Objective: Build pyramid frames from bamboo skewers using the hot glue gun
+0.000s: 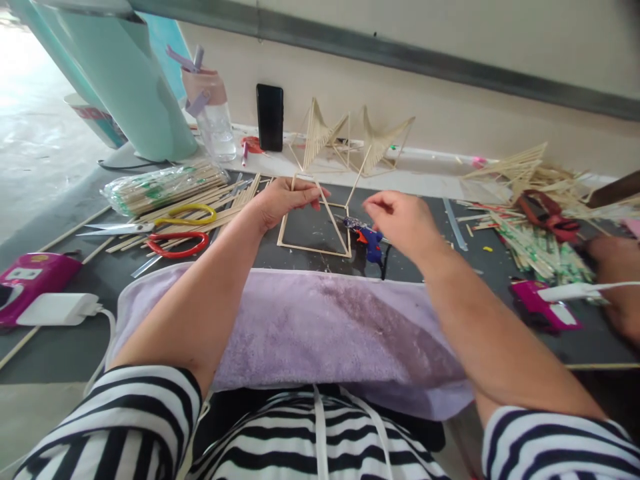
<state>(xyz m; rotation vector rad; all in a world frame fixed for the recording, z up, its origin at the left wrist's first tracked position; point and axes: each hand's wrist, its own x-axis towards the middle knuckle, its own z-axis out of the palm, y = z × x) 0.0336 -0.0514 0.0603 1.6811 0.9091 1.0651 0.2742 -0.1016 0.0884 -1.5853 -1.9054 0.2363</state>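
Observation:
My left hand (291, 199) is closed, thumb and fingers pinching the upper part of a wooden-stick frame (315, 251). The frame has a square base on the dark tabletop with thin sticks slanting up from it. My right hand (400, 215) is to the right of the frame, fingers curled into a pinch; whatever they hold, if anything, is too small to make out. Just below it lies a blue hot glue gun (373, 247) with an orange trigger, its nozzle toward the frame's right corner.
Scissors (183, 245), loose sticks and a bagged stick bundle (167, 190) lie left. Two stick models (320, 133), a phone (270, 119) and a bottle (213, 113) stand behind. A purple towel (290, 327) covers the front edge. Another person's hand (615, 280) is far right.

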